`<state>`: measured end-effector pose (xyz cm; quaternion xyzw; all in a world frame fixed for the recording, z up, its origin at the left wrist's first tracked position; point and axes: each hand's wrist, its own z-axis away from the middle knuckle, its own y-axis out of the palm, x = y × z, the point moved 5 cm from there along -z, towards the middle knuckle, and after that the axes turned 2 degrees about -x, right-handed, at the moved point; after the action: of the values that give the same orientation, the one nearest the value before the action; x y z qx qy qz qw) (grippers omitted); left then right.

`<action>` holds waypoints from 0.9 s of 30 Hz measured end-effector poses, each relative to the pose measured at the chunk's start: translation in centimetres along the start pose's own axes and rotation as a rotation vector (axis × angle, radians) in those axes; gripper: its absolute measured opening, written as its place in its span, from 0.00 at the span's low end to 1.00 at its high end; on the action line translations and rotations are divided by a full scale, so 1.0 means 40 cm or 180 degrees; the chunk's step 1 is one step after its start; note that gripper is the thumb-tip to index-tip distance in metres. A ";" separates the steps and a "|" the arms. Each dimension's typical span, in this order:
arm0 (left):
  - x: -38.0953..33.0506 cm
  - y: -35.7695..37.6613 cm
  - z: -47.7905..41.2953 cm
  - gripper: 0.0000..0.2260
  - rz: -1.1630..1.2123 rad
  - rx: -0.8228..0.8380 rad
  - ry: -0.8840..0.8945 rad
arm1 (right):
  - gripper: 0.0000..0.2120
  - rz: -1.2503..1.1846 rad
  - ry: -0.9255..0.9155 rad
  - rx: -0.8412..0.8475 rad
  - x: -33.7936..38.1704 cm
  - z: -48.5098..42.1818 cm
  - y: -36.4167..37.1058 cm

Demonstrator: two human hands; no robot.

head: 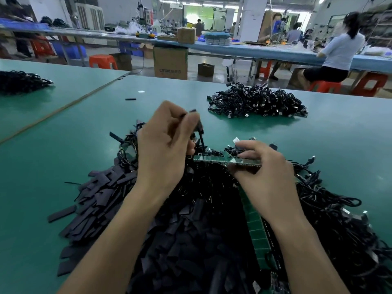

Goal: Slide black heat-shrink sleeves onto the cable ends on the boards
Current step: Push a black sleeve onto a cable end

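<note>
Left hand (163, 145) is curling its fingers and pinching the upper end of a thin black cable (201, 136) that is rising from the left end of the board (214, 159). A dark stub is showing above the fingertips, too blurred to tell sleeve from cable end. Right hand (261, 166) is gripping the board, a narrow green strip, at its right end, with fingers wrapped over the far edge, and is holding it level above the heap. More short cables with small connectors are standing along the board's far edge. A second green strip (254, 225) is lying below the board, running toward the viewer under the right wrist. Sleeves (101, 187), flat black cut pieces, are spreading in a wide pile to the left of and below the board, partly under both forearms. A cable tangle (339, 219) is sprawling to the right of the board. Beyond the board a separate cable heap (256, 101) is sitting apart on the green bench (63, 145). One loose sleeve (130, 99) is lying alone well beyond the board to its left. Other people are sitting at a far table behind all this.
</note>
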<state>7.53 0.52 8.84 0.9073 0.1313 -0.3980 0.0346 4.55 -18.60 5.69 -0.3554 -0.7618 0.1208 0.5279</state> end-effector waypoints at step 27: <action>0.027 0.027 0.024 0.11 0.0559 0.0515 -0.1065 | 0.20 -0.0199 -0.0559 -0.0190 0.068 0.003 -0.023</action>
<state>7.85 -0.46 7.35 0.8363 0.0117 -0.5478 0.0174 3.55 -17.43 8.13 -0.3351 -0.8191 0.1122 0.4518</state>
